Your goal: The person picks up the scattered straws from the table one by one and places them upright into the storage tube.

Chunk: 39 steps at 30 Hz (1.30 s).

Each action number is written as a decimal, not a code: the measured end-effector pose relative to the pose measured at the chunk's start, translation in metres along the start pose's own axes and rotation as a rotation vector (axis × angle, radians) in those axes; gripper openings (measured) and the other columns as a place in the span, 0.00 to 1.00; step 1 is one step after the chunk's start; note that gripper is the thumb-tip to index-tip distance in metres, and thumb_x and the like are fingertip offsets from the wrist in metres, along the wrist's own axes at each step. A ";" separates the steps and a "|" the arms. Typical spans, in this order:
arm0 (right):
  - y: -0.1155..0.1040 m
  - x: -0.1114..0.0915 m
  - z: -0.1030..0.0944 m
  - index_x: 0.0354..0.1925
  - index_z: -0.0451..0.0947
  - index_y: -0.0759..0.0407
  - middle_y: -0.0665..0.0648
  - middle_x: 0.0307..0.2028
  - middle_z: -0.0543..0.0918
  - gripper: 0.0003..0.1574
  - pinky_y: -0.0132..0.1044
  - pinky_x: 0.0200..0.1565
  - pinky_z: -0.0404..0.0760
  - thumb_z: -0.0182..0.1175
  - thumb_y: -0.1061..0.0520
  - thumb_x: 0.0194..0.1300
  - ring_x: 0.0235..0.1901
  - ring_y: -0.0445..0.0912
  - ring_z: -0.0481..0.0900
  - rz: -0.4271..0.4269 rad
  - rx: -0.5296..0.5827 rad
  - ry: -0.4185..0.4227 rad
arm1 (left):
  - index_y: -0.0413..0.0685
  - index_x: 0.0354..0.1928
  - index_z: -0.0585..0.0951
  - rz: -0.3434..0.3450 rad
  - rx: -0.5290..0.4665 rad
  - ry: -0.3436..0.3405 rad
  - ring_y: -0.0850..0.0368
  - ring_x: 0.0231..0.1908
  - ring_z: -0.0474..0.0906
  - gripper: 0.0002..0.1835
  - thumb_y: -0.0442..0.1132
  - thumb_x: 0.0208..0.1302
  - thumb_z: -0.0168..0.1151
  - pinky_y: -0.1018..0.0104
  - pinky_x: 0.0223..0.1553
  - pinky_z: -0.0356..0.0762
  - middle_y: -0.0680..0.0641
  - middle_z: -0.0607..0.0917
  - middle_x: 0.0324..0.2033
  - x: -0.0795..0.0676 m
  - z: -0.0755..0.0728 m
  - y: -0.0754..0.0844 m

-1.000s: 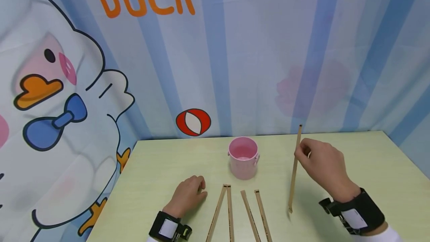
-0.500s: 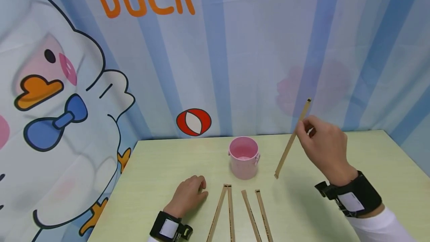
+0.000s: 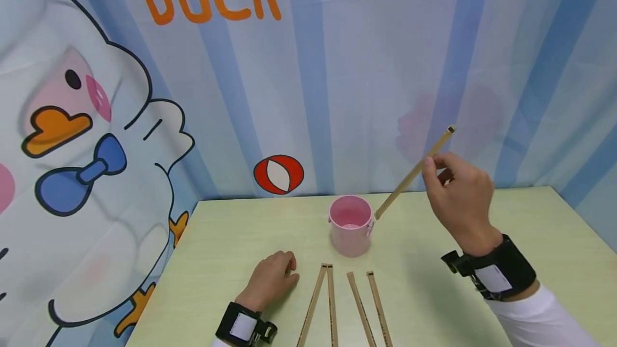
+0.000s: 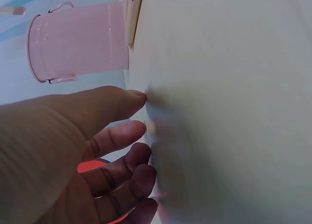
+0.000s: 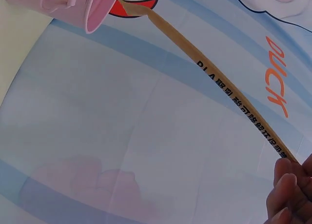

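My right hand [image 3: 460, 197] pinches a drinking straw in a brown paper wrapper [image 3: 405, 183] above the table's right half. The straw slants, its lower end by the right rim of the pink bucket [image 3: 351, 240], its upper end past my fingers. Dark printing runs along the wrapper [image 5: 229, 90] in the right wrist view. My left hand [image 3: 270, 280] rests on the table left of the bucket, fingers loosely bent and holding nothing; its fingertips [image 4: 139, 153] touch the surface in the left wrist view. Several more wrapped straws [image 3: 359, 307] lie in front of the bucket.
The pale yellow table [image 3: 231, 229] ends at a striped blue curtain [image 3: 371, 95] at the back. A large printed duck [image 3: 96, 240] covers the curtain's left side. Black camera straps [image 3: 506, 266] sit on both wrists.
My right hand has risen, carrying the straw up. The straw has tilted from nearly upright, and its lower end has swung left to the bucket's rim. My left hand has stayed still.
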State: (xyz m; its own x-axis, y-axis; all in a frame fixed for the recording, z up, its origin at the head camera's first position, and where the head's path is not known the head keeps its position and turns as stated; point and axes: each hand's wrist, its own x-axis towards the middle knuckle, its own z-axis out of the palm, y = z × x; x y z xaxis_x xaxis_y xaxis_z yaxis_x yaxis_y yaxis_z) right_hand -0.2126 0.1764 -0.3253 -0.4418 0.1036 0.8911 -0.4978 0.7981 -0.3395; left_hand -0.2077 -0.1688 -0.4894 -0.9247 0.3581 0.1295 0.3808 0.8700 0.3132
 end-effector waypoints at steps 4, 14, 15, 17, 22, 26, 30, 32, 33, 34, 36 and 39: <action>-0.004 -0.003 0.009 0.31 0.81 0.61 0.57 0.18 0.79 0.10 0.42 0.16 0.61 0.56 0.57 0.63 0.15 0.47 0.71 -0.008 0.022 0.016 | 0.49 0.30 0.74 -0.001 0.004 -0.003 0.61 0.23 0.64 0.08 0.41 0.54 0.64 0.66 0.26 0.64 0.55 0.68 0.22 0.000 0.000 -0.001; -0.012 -0.010 0.032 0.30 0.81 0.61 0.57 0.18 0.80 0.11 0.42 0.15 0.63 0.56 0.56 0.62 0.15 0.46 0.73 0.007 0.053 0.025 | 0.50 0.30 0.74 -0.004 0.007 0.006 0.62 0.23 0.64 0.08 0.41 0.54 0.64 0.66 0.26 0.64 0.56 0.69 0.22 -0.001 0.003 0.000; -0.012 -0.010 0.034 0.30 0.81 0.61 0.57 0.18 0.80 0.11 0.42 0.15 0.63 0.56 0.56 0.63 0.15 0.46 0.73 0.006 0.053 0.023 | 0.50 0.29 0.74 -0.006 0.007 0.007 0.62 0.23 0.64 0.08 0.41 0.54 0.64 0.66 0.26 0.64 0.56 0.69 0.22 0.000 0.003 -0.001; -0.013 -0.010 0.037 0.30 0.81 0.62 0.57 0.19 0.80 0.12 0.42 0.15 0.63 0.55 0.56 0.63 0.15 0.46 0.73 0.005 0.048 0.014 | 0.51 0.29 0.74 -0.006 0.009 0.010 0.62 0.23 0.64 0.08 0.41 0.54 0.64 0.66 0.26 0.64 0.56 0.68 0.22 0.000 0.003 -0.001; -0.011 -0.013 0.044 0.30 0.81 0.61 0.57 0.19 0.81 0.12 0.40 0.14 0.63 0.55 0.56 0.64 0.15 0.45 0.75 0.021 0.065 -0.012 | 0.51 0.29 0.74 -0.001 0.015 0.017 0.62 0.23 0.64 0.07 0.41 0.53 0.64 0.66 0.26 0.64 0.56 0.68 0.22 0.000 0.003 -0.002; -0.006 -0.019 0.051 0.30 0.81 0.60 0.56 0.18 0.81 0.13 0.40 0.13 0.62 0.54 0.55 0.65 0.14 0.44 0.74 0.062 0.076 -0.036 | 0.51 0.29 0.74 -0.007 0.016 0.010 0.62 0.23 0.64 0.07 0.41 0.54 0.64 0.66 0.26 0.64 0.56 0.68 0.22 0.000 0.004 -0.003; 0.000 -0.026 0.059 0.30 0.81 0.59 0.55 0.18 0.80 0.14 0.39 0.13 0.61 0.53 0.54 0.65 0.13 0.43 0.72 0.098 0.050 -0.072 | 0.51 0.29 0.74 -0.009 0.018 0.008 0.62 0.23 0.64 0.07 0.41 0.54 0.64 0.66 0.26 0.64 0.56 0.68 0.22 0.001 0.004 -0.004; 0.002 -0.029 0.062 0.30 0.81 0.59 0.55 0.18 0.80 0.14 0.39 0.13 0.61 0.53 0.53 0.66 0.14 0.43 0.72 0.110 0.039 -0.094 | 0.51 0.30 0.74 -0.011 0.019 0.009 0.62 0.23 0.64 0.07 0.41 0.54 0.64 0.67 0.26 0.64 0.56 0.68 0.22 0.001 0.004 -0.004; 0.003 -0.031 0.063 0.31 0.81 0.59 0.55 0.18 0.80 0.15 0.39 0.13 0.61 0.53 0.52 0.66 0.14 0.43 0.72 0.118 0.034 -0.106 | 0.51 0.30 0.74 -0.011 0.019 0.009 0.62 0.23 0.64 0.07 0.41 0.53 0.64 0.67 0.26 0.64 0.56 0.68 0.22 0.001 0.004 -0.004; 0.003 -0.033 0.065 0.31 0.81 0.58 0.54 0.19 0.80 0.15 0.39 0.12 0.61 0.53 0.52 0.66 0.14 0.43 0.72 0.125 0.033 -0.119 | 0.51 0.30 0.74 -0.010 0.019 0.011 0.62 0.23 0.64 0.07 0.41 0.53 0.64 0.67 0.26 0.64 0.56 0.68 0.22 0.000 0.004 -0.004; 0.004 -0.036 0.067 0.31 0.81 0.57 0.54 0.20 0.81 0.16 0.39 0.12 0.61 0.52 0.51 0.66 0.14 0.42 0.72 0.141 0.033 -0.142 | 0.51 0.30 0.74 -0.009 0.018 0.012 0.62 0.23 0.63 0.08 0.41 0.53 0.64 0.67 0.26 0.64 0.56 0.68 0.22 0.000 0.004 -0.003; 0.005 -0.040 0.071 0.31 0.81 0.56 0.53 0.21 0.82 0.16 0.39 0.13 0.63 0.52 0.50 0.66 0.16 0.42 0.73 0.165 0.033 -0.167 | 0.50 0.30 0.74 -0.007 0.018 0.012 0.62 0.23 0.64 0.08 0.42 0.53 0.64 0.66 0.26 0.64 0.56 0.69 0.22 0.000 0.004 -0.003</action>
State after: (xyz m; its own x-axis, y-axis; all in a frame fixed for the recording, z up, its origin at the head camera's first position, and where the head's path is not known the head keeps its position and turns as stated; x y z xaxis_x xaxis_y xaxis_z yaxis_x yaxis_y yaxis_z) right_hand -0.2505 0.1343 -0.3842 -0.6354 0.1291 0.7613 -0.4312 0.7585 -0.4885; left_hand -0.2092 -0.1698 -0.4941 -0.9273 0.3479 0.1385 0.3740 0.8785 0.2973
